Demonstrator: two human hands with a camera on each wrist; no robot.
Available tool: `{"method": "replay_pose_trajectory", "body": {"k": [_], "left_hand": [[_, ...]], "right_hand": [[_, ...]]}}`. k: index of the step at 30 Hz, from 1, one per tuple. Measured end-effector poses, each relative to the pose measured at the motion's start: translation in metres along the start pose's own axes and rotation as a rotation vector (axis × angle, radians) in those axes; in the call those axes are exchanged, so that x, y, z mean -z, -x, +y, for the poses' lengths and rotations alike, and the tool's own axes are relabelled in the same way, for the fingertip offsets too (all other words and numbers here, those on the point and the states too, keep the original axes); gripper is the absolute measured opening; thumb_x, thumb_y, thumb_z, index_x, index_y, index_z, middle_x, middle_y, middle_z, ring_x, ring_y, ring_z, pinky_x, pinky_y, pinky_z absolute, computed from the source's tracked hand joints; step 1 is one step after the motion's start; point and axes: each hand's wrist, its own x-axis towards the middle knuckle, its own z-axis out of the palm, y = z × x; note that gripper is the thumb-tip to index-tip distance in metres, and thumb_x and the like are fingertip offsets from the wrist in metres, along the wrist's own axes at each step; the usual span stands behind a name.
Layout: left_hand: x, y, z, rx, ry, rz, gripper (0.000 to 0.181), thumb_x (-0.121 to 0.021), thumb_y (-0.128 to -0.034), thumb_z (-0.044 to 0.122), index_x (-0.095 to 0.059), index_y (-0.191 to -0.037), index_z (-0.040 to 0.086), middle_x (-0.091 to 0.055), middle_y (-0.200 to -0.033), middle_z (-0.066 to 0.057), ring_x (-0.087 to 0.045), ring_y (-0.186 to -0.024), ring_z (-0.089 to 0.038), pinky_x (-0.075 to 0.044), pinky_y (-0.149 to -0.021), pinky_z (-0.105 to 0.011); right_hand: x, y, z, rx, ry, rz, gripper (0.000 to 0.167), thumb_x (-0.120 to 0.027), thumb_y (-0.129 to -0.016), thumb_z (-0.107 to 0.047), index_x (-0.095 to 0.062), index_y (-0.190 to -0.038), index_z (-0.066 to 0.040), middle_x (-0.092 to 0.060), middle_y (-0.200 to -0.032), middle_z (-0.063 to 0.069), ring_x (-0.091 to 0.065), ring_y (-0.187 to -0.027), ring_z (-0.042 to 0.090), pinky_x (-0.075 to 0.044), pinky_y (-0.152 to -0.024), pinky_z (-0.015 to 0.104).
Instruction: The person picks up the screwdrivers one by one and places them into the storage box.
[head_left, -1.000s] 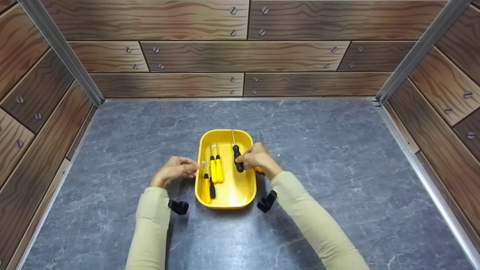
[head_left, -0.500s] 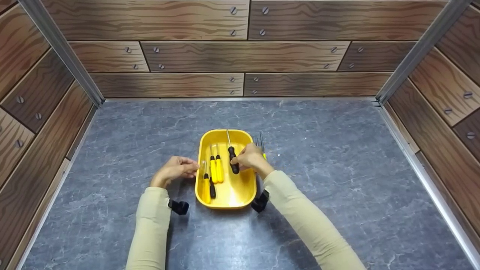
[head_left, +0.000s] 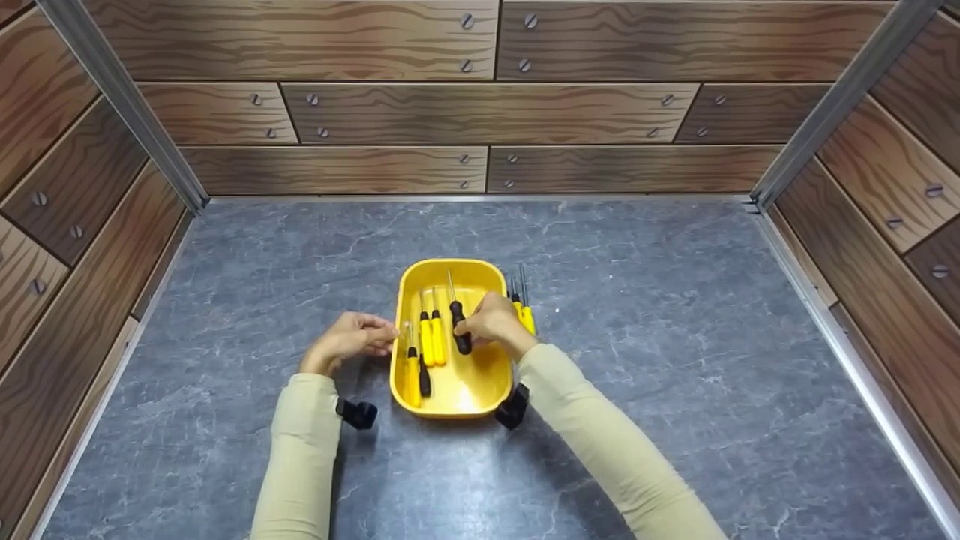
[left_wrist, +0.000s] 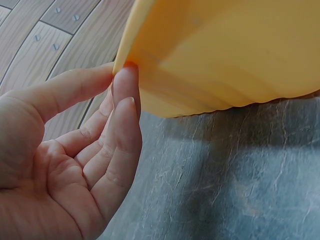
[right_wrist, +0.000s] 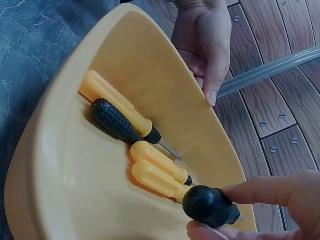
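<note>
A yellow plastic bin (head_left: pixel 469 386) stands on the grey surface between my hands. My left hand (head_left: pixel 352 341) pinches its left rim between thumb and fingertips, as the left wrist view shows closely. Over the inside of the bin, my right hand (head_left: pixel 496 322) grips a black-handled screwdriver (head_left: pixel 460 326) by its handle, shaft pointing away from me. Two yellow-handled screwdrivers (head_left: pixel 433 341) lie side by side just left of it. Nearer the left wall are another yellow-handled screwdriver (head_left: pixel 413 375) and one with a ribbed black handle (right_wrist: pixel 112 119).
Beyond the bin's right side lie yellow-handled screwdrivers (head_left: pixel 525 311), partly hidden by the right hand and bin. Wood-patterned walls (head_left: pixel 480 112) with metal corner strips (head_left: pixel 832 105) enclose the grey surface (head_left: pixel 637 300) at the back and sides.
My right hand has carried the black-handled screwdriver leftward over the bin, toward the two yellow-handled ones. More of the screwdrivers outside the bin now shows. The left hand stays on the rim.
</note>
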Motion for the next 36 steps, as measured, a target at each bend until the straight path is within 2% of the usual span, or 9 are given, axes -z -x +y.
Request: {"method": "replay_pose_trajectory", "body": {"k": [6, 13, 17, 23, 31, 36], "left_hand": [[0.0, 0.0, 0.0, 0.002, 0.001, -0.001, 0.033, -0.062, -0.0912, 0.009, -0.059, -0.115, -0.014, -0.067, -0.073, 0.005, -0.064, -0.068, -0.006, -0.06, -0.072, -0.021], [0.0, 0.0, 0.0, 0.003, 0.006, 0.01, 0.033, -0.062, -0.0913, 0.009, -0.06, -0.115, -0.014, -0.067, -0.073, 0.005, -0.063, -0.067, -0.005, -0.06, -0.071, -0.02], [0.0, 0.0, 0.0, 0.0, 0.007, 0.009, 0.032, -0.062, -0.0914, 0.008, -0.06, -0.115, -0.015, -0.067, -0.073, 0.006, -0.064, -0.067, -0.005, -0.061, -0.071, -0.021], [0.0, 0.0, -0.001, -0.01, 0.019, -0.003, 0.034, -0.062, -0.0911, 0.008, -0.059, -0.115, -0.016, -0.066, -0.071, 0.007, -0.063, -0.066, -0.004, -0.06, -0.069, -0.02], [0.0, 0.0, -0.002, -0.008, 0.011, 0.0, 0.034, -0.062, -0.0907, 0.01, -0.059, -0.114, -0.015, -0.065, -0.07, 0.007, -0.063, -0.066, -0.004, -0.059, -0.068, -0.019], [0.0, 0.001, -0.001, -0.007, 0.015, 0.002, 0.034, -0.063, -0.0904, 0.009, -0.06, -0.114, -0.015, -0.065, -0.069, 0.007, -0.063, -0.066, -0.004, -0.06, -0.069, -0.019]], "right_hand": [[-0.001, -0.002, -0.001, -0.013, -0.048, -0.062, 0.029, -0.078, -0.074, -0.005, -0.061, -0.096, 0.004, -0.064, -0.062, 0.008, -0.064, -0.048, 0.014, -0.062, -0.068, 0.033], [-0.004, -0.005, -0.001, -0.043, -0.153, -0.117, 0.042, -0.073, -0.076, 0.001, -0.051, -0.112, 0.006, -0.066, -0.085, 0.018, -0.064, -0.051, 0.017, -0.063, -0.065, 0.032], [-0.009, -0.007, -0.001, -0.064, -0.138, -0.118, 0.045, -0.073, -0.077, 0.001, -0.049, -0.114, 0.005, -0.064, -0.089, 0.018, -0.063, -0.051, 0.018, -0.063, -0.066, 0.033], [-0.015, -0.009, -0.001, -0.05, -0.097, -0.104, 0.043, -0.073, -0.076, 0.0, -0.05, -0.112, 0.005, -0.061, -0.097, 0.02, -0.061, -0.05, 0.019, -0.063, -0.07, 0.036], [-0.017, -0.009, -0.002, -0.051, -0.05, -0.105, 0.037, -0.073, -0.077, -0.001, -0.054, -0.109, 0.004, -0.061, -0.09, 0.016, -0.062, -0.052, 0.02, -0.063, -0.071, 0.036], [-0.018, -0.01, -0.003, -0.056, -0.016, -0.093, 0.033, -0.074, -0.077, -0.002, -0.057, -0.104, 0.004, -0.059, -0.079, 0.012, -0.062, -0.051, 0.019, -0.063, -0.072, 0.036]]}}
